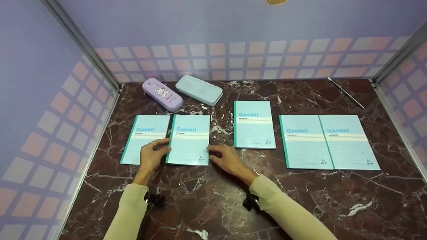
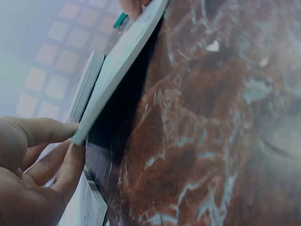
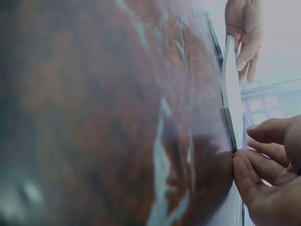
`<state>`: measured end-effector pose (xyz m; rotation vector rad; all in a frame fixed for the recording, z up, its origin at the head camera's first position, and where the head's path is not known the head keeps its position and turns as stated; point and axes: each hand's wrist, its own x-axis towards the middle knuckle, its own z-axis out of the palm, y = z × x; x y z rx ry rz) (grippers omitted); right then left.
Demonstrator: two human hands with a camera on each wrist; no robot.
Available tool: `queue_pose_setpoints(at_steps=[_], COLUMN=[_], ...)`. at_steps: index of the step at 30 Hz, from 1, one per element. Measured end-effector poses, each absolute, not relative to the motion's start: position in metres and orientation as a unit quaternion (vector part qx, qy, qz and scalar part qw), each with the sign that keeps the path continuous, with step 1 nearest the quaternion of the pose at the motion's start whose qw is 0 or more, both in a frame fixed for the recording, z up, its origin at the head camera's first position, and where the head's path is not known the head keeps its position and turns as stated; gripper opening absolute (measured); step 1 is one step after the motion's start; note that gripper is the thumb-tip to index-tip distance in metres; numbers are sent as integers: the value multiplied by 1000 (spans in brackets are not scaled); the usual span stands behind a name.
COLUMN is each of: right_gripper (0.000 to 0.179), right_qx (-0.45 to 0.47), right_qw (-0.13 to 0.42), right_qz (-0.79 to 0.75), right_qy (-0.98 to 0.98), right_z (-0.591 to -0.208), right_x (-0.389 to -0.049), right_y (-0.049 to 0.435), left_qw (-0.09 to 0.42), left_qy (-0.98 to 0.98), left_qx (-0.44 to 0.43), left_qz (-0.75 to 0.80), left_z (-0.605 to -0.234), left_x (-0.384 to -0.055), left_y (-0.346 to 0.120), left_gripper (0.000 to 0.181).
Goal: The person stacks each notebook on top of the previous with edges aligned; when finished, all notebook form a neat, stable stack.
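A light-blue notebook (image 1: 188, 143) with a green spine and "Gambit" on its cover is held between both hands. My left hand (image 1: 152, 155) pinches its left edge by the spine. At the opposite edge my right hand (image 1: 227, 160) grips it with thumb and fingers. In the left wrist view the held notebook (image 2: 120, 70) is raised above the table, with a dark shadow beneath. Another such notebook (image 1: 146, 133) lies to the left, partly hidden behind my left hand. To the right, a single notebook (image 1: 254, 130) lies flat, a gap away from the right hand.
Two more notebooks, one (image 1: 305, 150) and another (image 1: 352, 151), lie side by side at the right. A purple pencil case (image 1: 162, 94) and a pale-blue case (image 1: 199, 90) rest at the back left. A thin pen-like stick (image 1: 346, 93) lies back right. Walls enclose the marbled table (image 1: 206, 206).
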<state>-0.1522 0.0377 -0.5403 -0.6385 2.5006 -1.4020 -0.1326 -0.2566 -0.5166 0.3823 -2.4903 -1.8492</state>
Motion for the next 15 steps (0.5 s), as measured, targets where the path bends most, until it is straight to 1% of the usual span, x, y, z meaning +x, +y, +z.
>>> queue_pose_setpoints(at_steps=[4, 7, 12, 15], right_gripper=[41, 43, 42, 42], right_qx=[-212, -210, -209, -201], right_qw=[110, 116, 116, 121], right_qz=[-476, -477, -484, -490], right_qy=[846, 846, 842, 840], right_z=[-541, -543, -546, -546], right_x=[-153, -153, -153, -153], right_y=[40, 41, 42, 42], left_qw=[-7, -21, -28, -33], left_qy=[-775, -769, -749, -737], left_qx=[145, 145, 110, 83], left_qz=[-614, -623, -653, -670], left_z=[-517, -518, -519, -519], left_x=[-132, -133, -132, -131], left_y=[-260, -262, -266, -269], left_gripper=[37, 41, 41, 44])
